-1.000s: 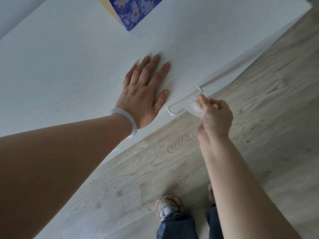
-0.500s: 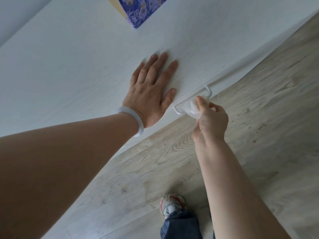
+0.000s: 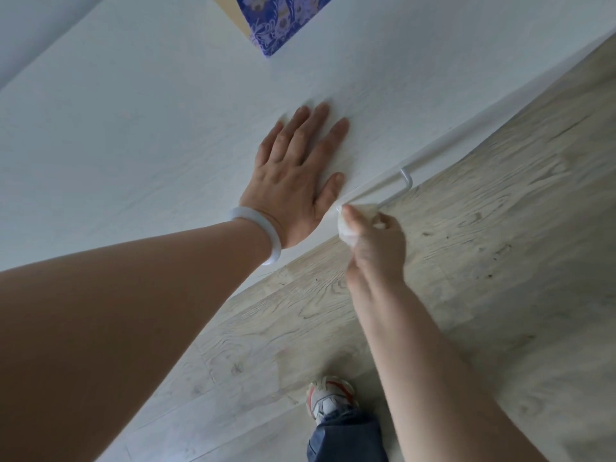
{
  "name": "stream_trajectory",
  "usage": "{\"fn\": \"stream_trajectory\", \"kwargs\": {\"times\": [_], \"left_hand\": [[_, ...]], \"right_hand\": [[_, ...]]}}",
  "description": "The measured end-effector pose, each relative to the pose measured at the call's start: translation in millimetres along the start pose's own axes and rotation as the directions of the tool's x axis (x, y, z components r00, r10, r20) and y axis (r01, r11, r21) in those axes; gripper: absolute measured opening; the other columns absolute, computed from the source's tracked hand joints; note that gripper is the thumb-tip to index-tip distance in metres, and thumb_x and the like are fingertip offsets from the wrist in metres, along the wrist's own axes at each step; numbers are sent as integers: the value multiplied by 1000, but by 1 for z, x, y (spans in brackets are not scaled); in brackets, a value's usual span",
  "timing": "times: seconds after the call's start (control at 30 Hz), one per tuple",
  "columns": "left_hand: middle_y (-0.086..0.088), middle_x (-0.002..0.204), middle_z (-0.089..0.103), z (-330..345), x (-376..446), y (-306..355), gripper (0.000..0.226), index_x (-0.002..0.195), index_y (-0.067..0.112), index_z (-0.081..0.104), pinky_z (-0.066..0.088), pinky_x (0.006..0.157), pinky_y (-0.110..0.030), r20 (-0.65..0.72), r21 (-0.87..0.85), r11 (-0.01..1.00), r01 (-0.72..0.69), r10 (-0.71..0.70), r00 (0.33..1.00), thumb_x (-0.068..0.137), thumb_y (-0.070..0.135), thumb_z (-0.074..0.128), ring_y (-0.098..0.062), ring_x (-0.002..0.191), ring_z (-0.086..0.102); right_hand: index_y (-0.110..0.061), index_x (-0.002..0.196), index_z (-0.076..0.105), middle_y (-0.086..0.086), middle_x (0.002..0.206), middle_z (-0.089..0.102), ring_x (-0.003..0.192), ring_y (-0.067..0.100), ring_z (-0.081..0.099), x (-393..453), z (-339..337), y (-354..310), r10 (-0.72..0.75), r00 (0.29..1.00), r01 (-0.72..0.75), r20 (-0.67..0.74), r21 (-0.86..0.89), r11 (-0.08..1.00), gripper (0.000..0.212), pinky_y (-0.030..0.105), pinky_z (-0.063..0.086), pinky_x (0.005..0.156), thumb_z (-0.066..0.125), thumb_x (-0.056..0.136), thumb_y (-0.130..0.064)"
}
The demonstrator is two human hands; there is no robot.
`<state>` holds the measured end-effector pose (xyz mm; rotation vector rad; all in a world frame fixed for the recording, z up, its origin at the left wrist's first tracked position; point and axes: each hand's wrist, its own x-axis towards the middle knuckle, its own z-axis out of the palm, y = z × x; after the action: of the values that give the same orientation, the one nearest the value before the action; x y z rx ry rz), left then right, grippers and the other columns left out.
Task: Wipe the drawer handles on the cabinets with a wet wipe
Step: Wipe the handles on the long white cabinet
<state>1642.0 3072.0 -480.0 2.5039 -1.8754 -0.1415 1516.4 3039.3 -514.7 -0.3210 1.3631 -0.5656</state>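
The white drawer handle juts from the cabinet's front edge. At its near end, the right hand pinches a wet wipe against the bar. Just beside the handle, the left hand lies flat, fingers straight, on the white surface.

I see a thin white drawer handle jutting from the white cabinet front's edge, its near end wrapped in a crumpled white wet wipe, which my right hand pinches
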Motion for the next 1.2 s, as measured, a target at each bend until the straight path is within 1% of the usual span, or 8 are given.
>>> {"fn": "stream_trajectory", "kwargs": {"times": [0.17,0.43,0.53,0.67,0.73,0.87,1.0,1.2], "left_hand": [[-6,159,16,-1,1,2,59,152,22,20,9,120,-44,-2,-9,1000,-8,8,1000,99,47,25,-25,148,10],[-5,159,16,-1,0,1,59,152,23,20,8,120,-44,-2,-14,1000,-3,3,1000,99,47,24,-25,148,10],[-5,159,16,-1,0,1,58,152,23,20,8,120,-44,0,-11,1000,2,-2,1000,99,47,24,-25,148,10],[-5,159,16,-2,0,1,58,152,23,20,8,120,-44,-7,-18,1000,-2,2,1000,100,47,24,-25,147,11],[-5,159,16,-2,0,1,58,152,23,20,9,120,-44,-3,-11,1000,4,-4,1000,100,47,24,-25,147,11],[-6,159,18,-2,1,3,58,152,22,21,9,120,-43,-8,-19,1000,-3,3,1000,99,47,24,-26,147,12],[-6,159,17,-2,0,2,58,152,23,20,9,120,-43,-3,-15,1000,5,-5,1000,99,47,23,-26,147,11],[-6,159,17,-2,1,2,59,152,23,20,10,120,-44,5,-12,1000,4,-4,1000,99,47,22,-25,147,11]], "right_hand": [[-12,87,62,-1,81,65,77,12,64,13,-11,-8,42,993,-34,108,-79,996,22,21,49,75,78,75,-3],[-10,84,59,2,81,64,74,13,62,5,-9,-4,9,988,18,151,-173,985,20,22,52,69,75,76,-1],[-3,98,63,10,89,66,79,20,65,29,-23,-39,-67,985,87,157,-124,988,24,33,56,75,73,77,3],[-9,96,64,3,92,68,90,15,67,42,-29,-70,-77,986,105,147,-196,975,21,26,52,87,73,79,0],[-15,90,63,-1,90,68,87,12,66,43,-28,-71,-125,983,158,137,-269,950,19,20,51,79,75,79,-4],[-19,78,60,-4,80,62,70,3,57,44,-19,-72,-374,919,391,127,-420,819,19,9,44,59,75,77,-8],[-20,75,62,-9,84,67,80,4,62,36,-19,-46,-556,830,515,47,-449,730,15,23,51,76,70,77,-8],[-8,102,72,3,105,70,100,13,64,24,-27,-34,-698,707,630,111,-547,551,23,30,50,93,60,86,-20]]}}
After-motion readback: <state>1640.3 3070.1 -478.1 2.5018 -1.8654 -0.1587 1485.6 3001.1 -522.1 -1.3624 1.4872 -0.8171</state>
